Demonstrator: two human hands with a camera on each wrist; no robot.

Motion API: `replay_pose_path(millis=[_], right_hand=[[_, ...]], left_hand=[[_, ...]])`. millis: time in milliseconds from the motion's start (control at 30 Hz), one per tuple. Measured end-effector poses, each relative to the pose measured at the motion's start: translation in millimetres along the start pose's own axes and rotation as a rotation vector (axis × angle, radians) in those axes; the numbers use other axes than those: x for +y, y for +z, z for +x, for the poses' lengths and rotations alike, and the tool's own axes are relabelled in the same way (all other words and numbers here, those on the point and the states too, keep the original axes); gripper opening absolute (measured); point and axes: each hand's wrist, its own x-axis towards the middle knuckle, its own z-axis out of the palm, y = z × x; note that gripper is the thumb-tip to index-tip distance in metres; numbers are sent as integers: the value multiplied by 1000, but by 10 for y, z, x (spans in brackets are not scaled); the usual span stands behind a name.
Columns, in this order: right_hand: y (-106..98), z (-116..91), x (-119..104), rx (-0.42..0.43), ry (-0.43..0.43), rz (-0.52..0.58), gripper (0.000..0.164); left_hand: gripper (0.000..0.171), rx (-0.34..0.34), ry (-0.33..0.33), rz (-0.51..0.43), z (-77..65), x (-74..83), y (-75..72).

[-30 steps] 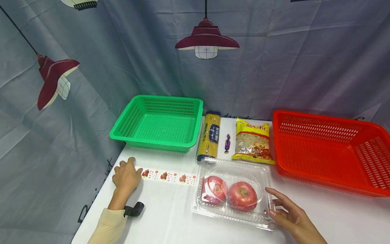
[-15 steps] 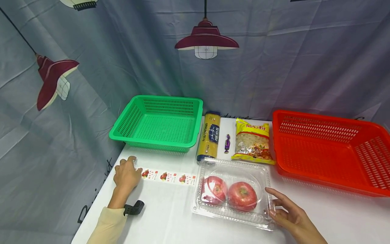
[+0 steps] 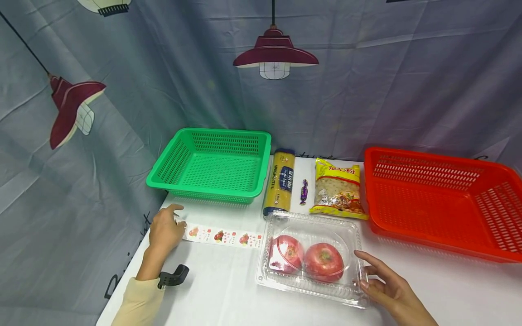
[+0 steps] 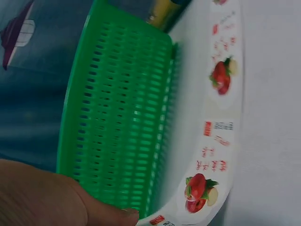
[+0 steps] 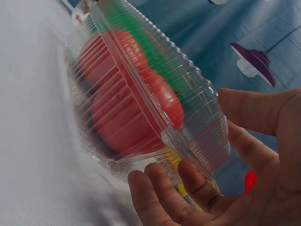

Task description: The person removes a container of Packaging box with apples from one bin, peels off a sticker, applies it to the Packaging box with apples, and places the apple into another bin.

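Observation:
In the head view a clear plastic clamshell box [image 3: 310, 296] with two red apples [image 3: 324, 261] inside lies on the white table. My right hand [image 3: 389, 290] grips its right end; in the right wrist view the thumb touches the lid's edge and the curled fingers [image 5: 155, 188] reach along the side. A white strip of apple-print labels [image 3: 232, 238] runs left from the box, its right end overlapping the box's edge. At the strip's left end, my left hand [image 3: 165, 231] pinches it. The strip [image 4: 218, 110] bends up to the thumb in the left wrist view.
Behind the strip stands a green basket [image 3: 263, 192]. A spaghetti pack [image 3: 280, 181], a purple-wrapped candy [image 3: 304, 192] and a yellow food bag [image 3: 338, 188] lie in a row beside it. To the right is a red basket [image 3: 428, 246]. A grey curtain [image 3: 346, 104] hangs behind.
My left hand has moved slightly left and toward the back, and the strip's left end has tilted up with it. My right hand and the box stay still.

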Motion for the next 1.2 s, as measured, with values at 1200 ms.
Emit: replay_pose_path(millis=[1200], right_hand=[[-1,-3,8,11,-6,-8,63]], left_hand=[[28,231,291,-122,-105,766,-830]])
